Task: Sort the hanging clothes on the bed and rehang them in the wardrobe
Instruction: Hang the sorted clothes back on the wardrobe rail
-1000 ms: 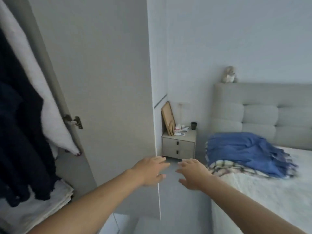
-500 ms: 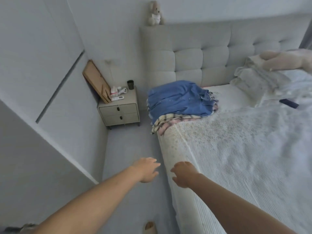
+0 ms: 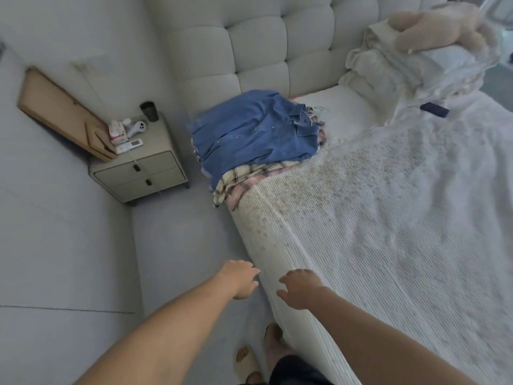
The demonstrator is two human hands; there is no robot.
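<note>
A pile of clothes lies at the near corner of the bed (image 3: 388, 218), by the headboard. A blue denim shirt (image 3: 255, 129) is on top, with plaid shirts (image 3: 244, 176) under it and white hanger hooks (image 3: 316, 111) poking out at the collar. My left hand (image 3: 240, 279) hovers over the floor beside the bed's edge, fingers apart, holding nothing. Over the edge of the white bedspread, my right hand (image 3: 301, 287) is also spread and holds nothing. Both hands are well short of the pile. The wardrobe is out of view.
A grey nightstand (image 3: 141, 173) with a dark cup, a remote and small items stands left of the bed, a wooden board (image 3: 63, 112) leaning behind it. Folded bedding with a plush toy (image 3: 433, 26) and a dark phone (image 3: 434, 109) lie far right. My slippered feet (image 3: 249, 362) stand on the narrow floor strip.
My view has swung from the wardrobe door down to the bed and closer to the clothes pile. Both hands stay stretched out in front, holding nothing.
</note>
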